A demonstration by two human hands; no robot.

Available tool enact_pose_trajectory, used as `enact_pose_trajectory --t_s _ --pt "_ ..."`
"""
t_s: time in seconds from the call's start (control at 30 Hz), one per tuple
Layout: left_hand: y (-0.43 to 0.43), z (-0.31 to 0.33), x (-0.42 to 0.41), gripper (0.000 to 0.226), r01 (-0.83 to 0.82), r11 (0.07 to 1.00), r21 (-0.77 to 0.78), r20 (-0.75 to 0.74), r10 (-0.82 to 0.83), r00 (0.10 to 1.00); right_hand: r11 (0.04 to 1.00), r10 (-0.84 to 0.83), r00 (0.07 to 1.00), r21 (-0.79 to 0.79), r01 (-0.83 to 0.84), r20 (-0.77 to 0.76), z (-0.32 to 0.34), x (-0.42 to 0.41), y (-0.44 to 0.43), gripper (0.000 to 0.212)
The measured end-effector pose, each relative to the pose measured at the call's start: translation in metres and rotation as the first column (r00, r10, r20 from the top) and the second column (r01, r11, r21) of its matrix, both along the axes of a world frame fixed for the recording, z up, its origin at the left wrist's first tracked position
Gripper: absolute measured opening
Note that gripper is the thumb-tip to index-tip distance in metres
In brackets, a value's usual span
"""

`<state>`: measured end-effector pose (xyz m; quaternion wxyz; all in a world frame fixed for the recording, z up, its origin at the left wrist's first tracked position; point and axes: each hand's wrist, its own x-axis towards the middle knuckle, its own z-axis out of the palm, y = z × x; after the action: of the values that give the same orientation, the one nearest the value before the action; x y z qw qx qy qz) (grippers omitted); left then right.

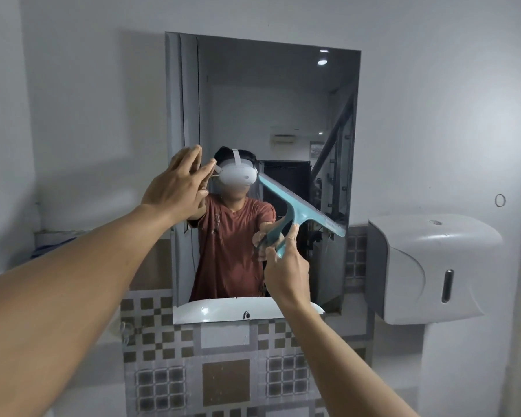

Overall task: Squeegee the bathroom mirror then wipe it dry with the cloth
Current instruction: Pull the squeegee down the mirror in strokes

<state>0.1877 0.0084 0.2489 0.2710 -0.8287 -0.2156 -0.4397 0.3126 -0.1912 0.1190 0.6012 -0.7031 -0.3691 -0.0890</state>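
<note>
Squeegee step, I judge. On the frameless rectangular wall mirror (268,100), the teal plastic T-shaped squeegee (300,209) sits slanted, lower right. My right hand (286,272) grips its handle. My left hand (175,188), fingers straight, touches the glass's left edge. Next: level the blade, drag down. Cloth unseen.

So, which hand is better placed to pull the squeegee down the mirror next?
Right. The right hand grips the squeegee handle, its blade tilted against the mirror. The left hand holds nothing, straight fingers at the mirror's left edge.
</note>
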Motion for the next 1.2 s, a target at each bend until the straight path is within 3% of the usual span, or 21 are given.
enact_pose_trajectory --t_s 0.23,0.43,0.63,1.0,1.2 --pt "-0.016 0.013 -0.01 0.059 -0.001 0.999 0.04 -0.007 0.001 1.0 0.984 0.111 0.979 0.156 -0.084 -0.169 0.0 -0.03 0.026 0.075" --pt "-0.011 0.03 -0.009 0.059 0.007 0.999 0.048 -0.015 -0.006 1.0 0.976 0.152 0.968 0.182 -0.116 -0.201 -0.007 -0.05 0.04 0.073" --pt "-0.013 0.032 -0.011 0.061 0.016 1.0 0.009 -0.031 -0.016 0.999 0.981 0.192 0.981 0.021 -0.192 -0.03 -0.038 -0.07 0.057 0.077" --pt "-0.01 0.038 -0.013 0.065 0.037 0.999 -0.003 -0.046 -0.037 0.998 0.982 0.096 0.976 -0.178 -0.061 0.197 -0.058 -0.066 0.056 0.075" --pt "-0.009 0.036 -0.013 0.065 0.029 1.0 0.007 -0.04 -0.028 0.999 0.98 0.088 0.963 -0.193 -0.038 0.254 -0.061 -0.063 0.053 0.076"
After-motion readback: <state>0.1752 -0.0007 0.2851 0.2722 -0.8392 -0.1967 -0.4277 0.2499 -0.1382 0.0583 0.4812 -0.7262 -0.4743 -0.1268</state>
